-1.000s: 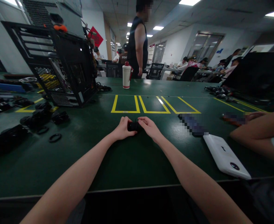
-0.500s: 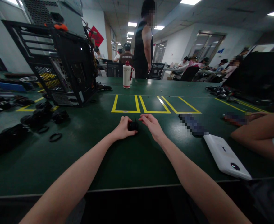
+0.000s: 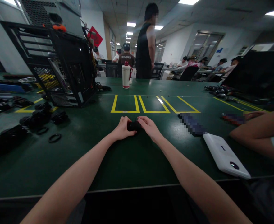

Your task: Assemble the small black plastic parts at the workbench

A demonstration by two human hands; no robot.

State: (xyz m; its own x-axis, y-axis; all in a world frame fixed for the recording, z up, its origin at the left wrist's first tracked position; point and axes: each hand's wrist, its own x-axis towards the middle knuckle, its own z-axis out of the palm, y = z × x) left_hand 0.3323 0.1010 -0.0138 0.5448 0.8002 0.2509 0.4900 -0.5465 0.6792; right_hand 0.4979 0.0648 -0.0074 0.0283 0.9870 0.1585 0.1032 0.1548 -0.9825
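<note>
A small black object (image 3: pixel 134 125), dark and too blurred to name, rests low over the green table between my two hands. My left hand (image 3: pixel 123 128) is curled around its left side, with the thumb in front and the fingers behind. At its right side, my right hand (image 3: pixel 148 126) has fingers and thumb closed together on the object's edge. Part of the object is hidden by the fingers of both hands.
Black coiled cables (image 3: pixel 40 113) and a black ring (image 3: pixel 55 137) lie at the left, before an open computer case (image 3: pixel 69 65). A white bottle (image 3: pixel 126 76) stands behind yellow tape outlines (image 3: pixel 125 111). At right are a white device (image 3: pixel 225 155) and another person's arm (image 3: pixel 255 129).
My right hand has moved left and closed on the right side of the black object, where it was apart before. My left hand keeps its hold in about the same place.
</note>
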